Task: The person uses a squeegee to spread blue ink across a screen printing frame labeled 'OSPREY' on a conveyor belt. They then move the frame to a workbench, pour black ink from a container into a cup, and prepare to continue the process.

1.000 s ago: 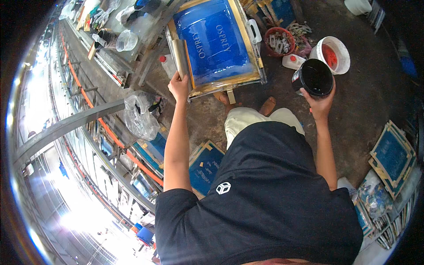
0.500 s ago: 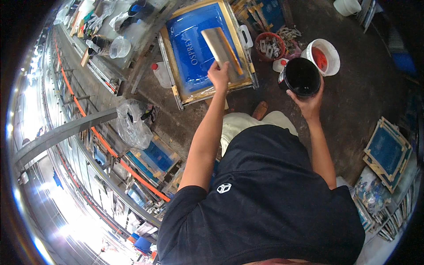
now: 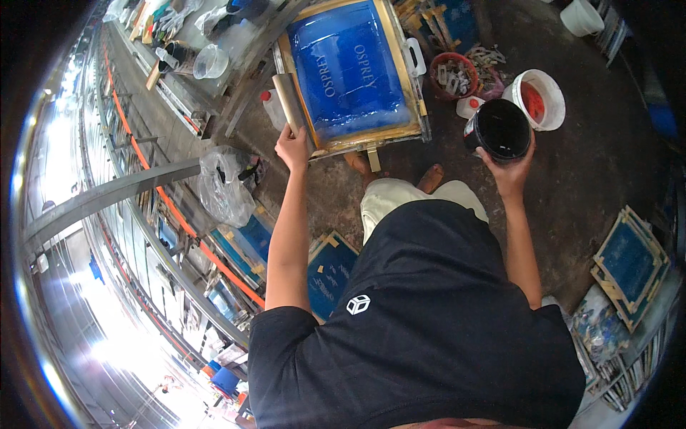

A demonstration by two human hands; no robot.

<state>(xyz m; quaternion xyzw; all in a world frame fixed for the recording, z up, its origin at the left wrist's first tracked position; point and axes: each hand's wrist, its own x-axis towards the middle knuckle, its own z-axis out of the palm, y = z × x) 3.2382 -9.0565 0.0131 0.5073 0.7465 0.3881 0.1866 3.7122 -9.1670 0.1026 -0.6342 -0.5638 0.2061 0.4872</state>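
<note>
My left hand point(image 3: 294, 148) is closed round the lower end of a squeegee point(image 3: 287, 104) with a pale handle. The squeegee stands over the left edge of a blue printing screen point(image 3: 346, 68) in a wooden frame with taped edges. Pale lettering shows in two places on the blue mesh, and a glossy wet film covers parts of it. Out to the right, my right hand point(image 3: 509, 171) grips a black bucket point(image 3: 501, 130) from its near side. The bucket's mouth faces up and its inside looks dark; what it holds I cannot make out.
Beyond the black bucket stand a white bucket point(image 3: 556, 100) with red stuff inside, a white jug with a red cap point(image 3: 468, 107) and a red basket point(image 3: 455, 75) of small pieces. A plastic bag point(image 3: 227, 186) hangs at left. More screens point(image 3: 629, 261) lean at right.
The squeegee has moved left in my left hand, from over the screen's right half to its left edge, uncovering the second lettering. The black bucket stays in my right hand.
</note>
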